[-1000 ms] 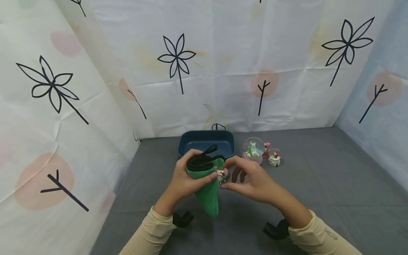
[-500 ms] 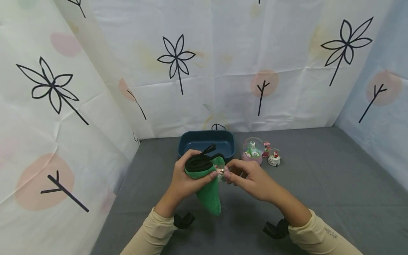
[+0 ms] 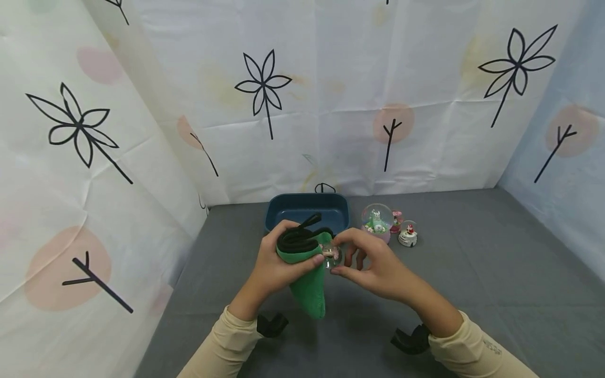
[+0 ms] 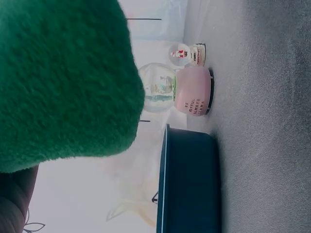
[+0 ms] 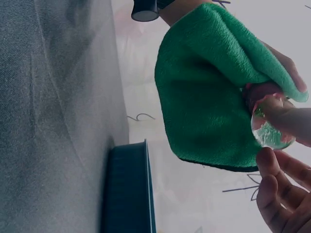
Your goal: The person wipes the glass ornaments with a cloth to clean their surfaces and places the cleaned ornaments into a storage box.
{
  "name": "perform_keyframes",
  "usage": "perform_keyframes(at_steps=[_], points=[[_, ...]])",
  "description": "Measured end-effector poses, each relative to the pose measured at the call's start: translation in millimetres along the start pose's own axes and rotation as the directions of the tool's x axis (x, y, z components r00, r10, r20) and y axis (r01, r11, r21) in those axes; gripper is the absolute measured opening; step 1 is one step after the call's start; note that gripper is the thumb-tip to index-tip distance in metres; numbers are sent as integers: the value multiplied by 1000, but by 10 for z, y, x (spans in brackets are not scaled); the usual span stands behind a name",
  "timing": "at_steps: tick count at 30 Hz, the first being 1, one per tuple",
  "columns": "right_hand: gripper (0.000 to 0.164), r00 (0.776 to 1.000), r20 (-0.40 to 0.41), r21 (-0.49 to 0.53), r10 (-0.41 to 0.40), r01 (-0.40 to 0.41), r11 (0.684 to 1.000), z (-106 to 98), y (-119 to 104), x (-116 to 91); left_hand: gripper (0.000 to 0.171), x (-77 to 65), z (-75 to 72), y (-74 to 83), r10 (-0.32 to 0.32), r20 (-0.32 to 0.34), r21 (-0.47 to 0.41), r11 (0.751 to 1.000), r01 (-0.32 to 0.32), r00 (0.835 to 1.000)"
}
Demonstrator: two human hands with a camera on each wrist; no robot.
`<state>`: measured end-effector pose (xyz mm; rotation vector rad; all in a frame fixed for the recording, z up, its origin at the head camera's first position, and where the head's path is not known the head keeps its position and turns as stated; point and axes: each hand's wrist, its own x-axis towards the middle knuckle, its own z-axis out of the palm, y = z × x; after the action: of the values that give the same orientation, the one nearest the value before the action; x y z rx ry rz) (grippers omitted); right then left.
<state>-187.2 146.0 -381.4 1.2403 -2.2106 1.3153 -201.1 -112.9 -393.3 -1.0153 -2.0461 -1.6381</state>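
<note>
My left hand (image 3: 279,265) grips a green plush cloth (image 3: 309,296), with black rolled material (image 3: 295,241) at its top. A small snow globe (image 3: 333,254) sticks out sideways from the cloth, its dome facing my right hand (image 3: 378,268). The right thumb and index finger hold that dome at two sides, while the other fingers curl loosely behind. In the right wrist view, the globe's dark pink base (image 5: 262,92) is tucked into the cloth (image 5: 209,111), and the clear dome shows pink and green inside. Cloth (image 4: 63,82) fills much of the left wrist view.
A dark blue tray (image 3: 279,197) stands behind the hands. To its right are a large snow globe (image 3: 376,220) on a pink base, a small pink globe (image 3: 396,220) partly behind it, and a small white-based globe (image 3: 408,235). Printed fabric (image 3: 331,142) hangs behind the grey table (image 3: 472,262).
The right fingers drew together at the small globe half a second ago, then spread apart around its dome again. The globe's visible side has changed. The left hand keeps its grip almost unmoved.
</note>
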Motion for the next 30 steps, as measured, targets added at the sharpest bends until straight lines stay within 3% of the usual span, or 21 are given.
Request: perform_keyframes(at_steps=[7,14,19,23,30], points=[[59,1000,-13,-4,-26,26,1000,9,2,-1,51,4,-22,-11,16,-1,-14,1000,-16,1000],[58,997,-33,7,-77,77,997,-11,1,18,50,9,-39,-8,43,-26,12,999,-43,999],[61,989,-113,24,-92,95,995,-85,0,31,53,23,-53,-14,61,-80,41,998,-58,995],[65,971,-208,29,-123,131,991,-157,0,51,55,29,-73,0,49,-125,54,998,-42,991],[66,962,-270,-4,-45,46,999,-256,15,47,58,30,-86,37,35,-143,73,997,-25,989]])
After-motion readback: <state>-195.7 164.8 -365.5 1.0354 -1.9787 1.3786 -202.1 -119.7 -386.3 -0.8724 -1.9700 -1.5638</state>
